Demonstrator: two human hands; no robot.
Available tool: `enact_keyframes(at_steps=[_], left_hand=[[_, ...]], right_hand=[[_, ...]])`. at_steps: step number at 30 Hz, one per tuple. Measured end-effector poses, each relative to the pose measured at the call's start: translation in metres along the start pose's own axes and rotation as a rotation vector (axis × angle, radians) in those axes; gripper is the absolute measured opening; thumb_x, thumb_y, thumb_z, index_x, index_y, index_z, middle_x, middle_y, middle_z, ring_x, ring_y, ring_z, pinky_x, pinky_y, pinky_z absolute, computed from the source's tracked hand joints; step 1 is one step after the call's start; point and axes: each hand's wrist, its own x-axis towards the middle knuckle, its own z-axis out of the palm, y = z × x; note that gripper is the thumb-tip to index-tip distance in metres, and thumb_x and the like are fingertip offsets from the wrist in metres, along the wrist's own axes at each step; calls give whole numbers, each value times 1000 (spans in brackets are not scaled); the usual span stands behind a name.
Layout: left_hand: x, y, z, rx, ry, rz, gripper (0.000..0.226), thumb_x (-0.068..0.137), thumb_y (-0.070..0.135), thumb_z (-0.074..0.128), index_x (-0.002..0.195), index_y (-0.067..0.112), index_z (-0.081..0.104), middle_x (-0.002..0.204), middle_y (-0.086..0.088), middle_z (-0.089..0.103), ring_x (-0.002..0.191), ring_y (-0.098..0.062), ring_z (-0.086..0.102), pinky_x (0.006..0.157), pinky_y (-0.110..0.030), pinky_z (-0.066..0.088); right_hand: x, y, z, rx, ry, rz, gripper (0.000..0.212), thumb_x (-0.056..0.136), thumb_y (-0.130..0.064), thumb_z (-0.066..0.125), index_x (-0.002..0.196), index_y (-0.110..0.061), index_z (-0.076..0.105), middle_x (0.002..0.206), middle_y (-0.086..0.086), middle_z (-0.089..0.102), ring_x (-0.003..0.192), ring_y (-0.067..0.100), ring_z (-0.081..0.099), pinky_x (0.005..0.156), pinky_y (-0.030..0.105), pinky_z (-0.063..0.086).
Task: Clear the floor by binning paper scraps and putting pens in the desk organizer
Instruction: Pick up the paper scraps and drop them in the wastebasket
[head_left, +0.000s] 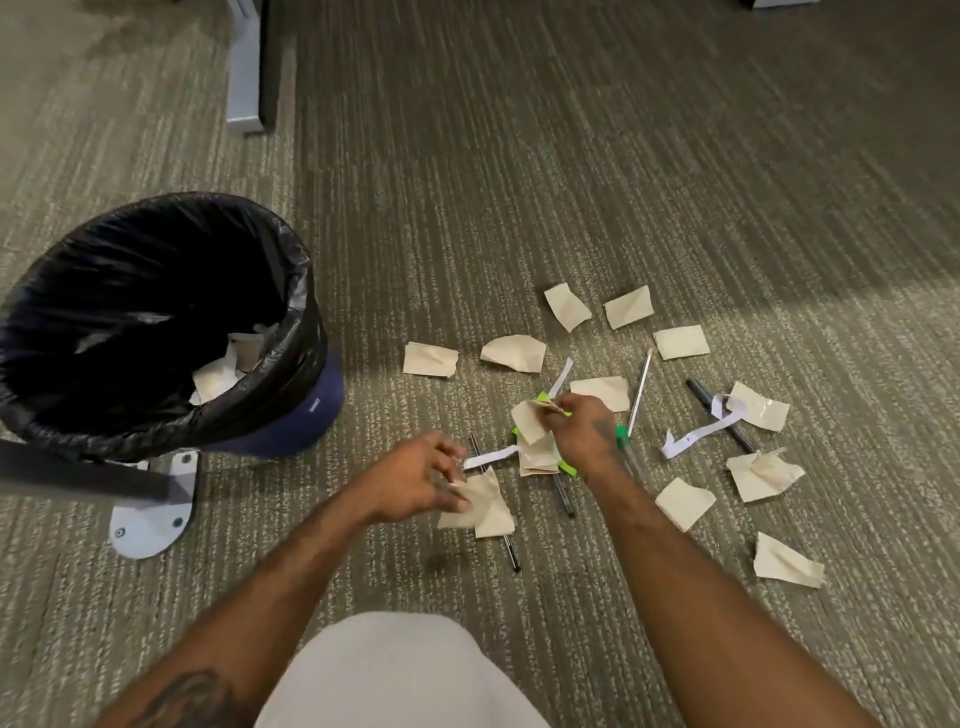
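Bare tattooed forearms (197, 691), light grey shorts (400, 675)

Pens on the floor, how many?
5: thin black pen under the left hand's tan scrap; black pen below the right hand; green-capped pen beside that wrist; white pen and dark grey marker rightward. Scraps may hide more.

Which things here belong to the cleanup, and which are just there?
Job: paper scraps, white strips, pens, pencil, bin, scraps held in the left hand and right hand.
Just there: desk legs, foot plate.
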Motion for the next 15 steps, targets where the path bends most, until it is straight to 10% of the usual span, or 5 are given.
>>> enact_keyframes(at_steps=[4, 15], left_hand=[[6, 6, 24, 423, -62, 114, 12, 73, 32, 79, 78, 25, 72, 152, 15, 33, 136, -11, 28, 112, -44, 29], [34, 0, 42, 759, 7, 191, 34, 82, 33, 71, 114, 20, 69, 141, 8, 51, 123, -15, 42, 98, -39, 38]], right_hand=[[2, -5, 13, -224, -29, 20, 25, 88, -35, 65, 103, -16, 73, 99, 7, 71, 85, 22, 63, 69, 26, 47], [-3, -6, 21, -372, 70, 30, 15, 89, -17, 62, 96, -7, 69, 94, 9, 71, 67, 19, 49, 60, 24, 37]])
